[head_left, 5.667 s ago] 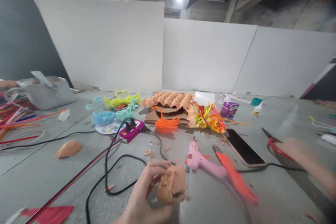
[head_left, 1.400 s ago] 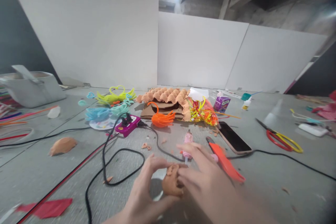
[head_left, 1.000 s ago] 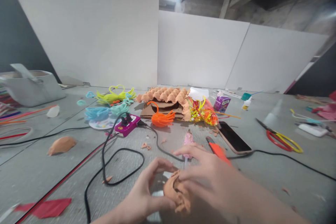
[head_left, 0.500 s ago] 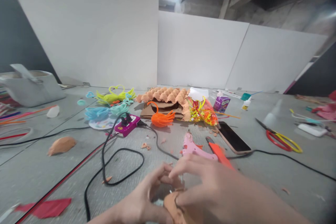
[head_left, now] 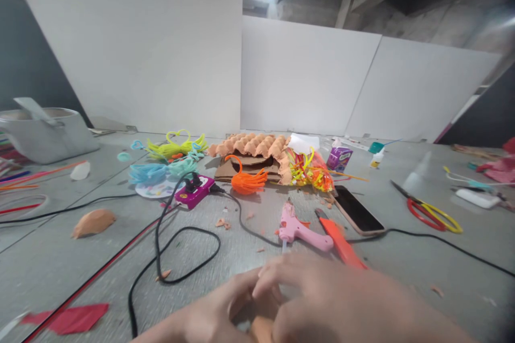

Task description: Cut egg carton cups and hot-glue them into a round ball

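At the bottom edge, my left hand [head_left: 219,305] and my right hand [head_left: 325,297] meet with curled fingers around a tan piece of egg carton [head_left: 262,328]. Most of that piece is hidden behind my right hand and the picture's lower edge. My right fingers are slightly smeared by motion. Just beyond my hands lies a pink hot glue gun [head_left: 303,235], and an orange utility knife [head_left: 341,244] lies to its right.
A purple power strip [head_left: 196,193] has black cables looping left of my hands. Farther back stand an egg carton tray [head_left: 257,144] and an orange pipe-cleaner figure [head_left: 249,181]. On the right are a phone [head_left: 359,211] and scissors [head_left: 426,213]; a carton scrap [head_left: 94,223] lies left.
Both hands have dropped a little toward the lower edge with the egg carton piece, so less of it shows. More of the glue gun's handle is uncovered.
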The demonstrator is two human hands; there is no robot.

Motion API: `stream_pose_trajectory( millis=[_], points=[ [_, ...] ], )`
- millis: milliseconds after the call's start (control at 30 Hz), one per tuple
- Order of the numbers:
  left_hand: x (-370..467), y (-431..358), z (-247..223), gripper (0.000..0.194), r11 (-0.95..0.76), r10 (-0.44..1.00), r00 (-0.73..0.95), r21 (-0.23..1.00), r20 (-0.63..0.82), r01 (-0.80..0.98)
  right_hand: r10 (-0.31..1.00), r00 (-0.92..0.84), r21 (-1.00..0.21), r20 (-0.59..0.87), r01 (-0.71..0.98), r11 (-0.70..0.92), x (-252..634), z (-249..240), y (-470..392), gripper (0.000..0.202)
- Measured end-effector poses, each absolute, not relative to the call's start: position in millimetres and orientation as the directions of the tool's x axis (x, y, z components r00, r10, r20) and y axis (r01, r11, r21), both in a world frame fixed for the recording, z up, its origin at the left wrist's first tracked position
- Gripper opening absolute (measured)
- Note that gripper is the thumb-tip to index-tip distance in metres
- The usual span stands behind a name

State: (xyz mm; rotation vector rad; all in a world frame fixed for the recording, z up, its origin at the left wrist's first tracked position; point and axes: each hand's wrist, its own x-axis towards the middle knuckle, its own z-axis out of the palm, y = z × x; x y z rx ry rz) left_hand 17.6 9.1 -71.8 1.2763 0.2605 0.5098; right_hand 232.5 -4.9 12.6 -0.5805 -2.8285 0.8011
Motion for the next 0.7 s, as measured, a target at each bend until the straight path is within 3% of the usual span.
stream_pose_trajectory(
  millis=[200, 367, 700],
  points=[
    [20, 9, -71, 0.057, 0.19, 0.498, 0.862, 0.958, 0.093, -0.214, 0.373, -0.923, -0.369, 0.097, 0.314, 0.875, 221, -4, -6, 0.007],
    [18, 10, -76, 0.057, 0.178, 0.501, 0.863, 0.968, 0.068, -0.18, 0.287, -0.946, -0.196, 0.154, 0.255, 0.947, 216, -5, -7, 0.012],
    [15, 9, -85, 0.049, 0.146, 0.62, 0.775, 0.953, 0.122, -0.267, 0.366, -0.923, -0.328, 0.121, 0.31, 0.892, 227, 16, -4, 0.008]
  ],
)
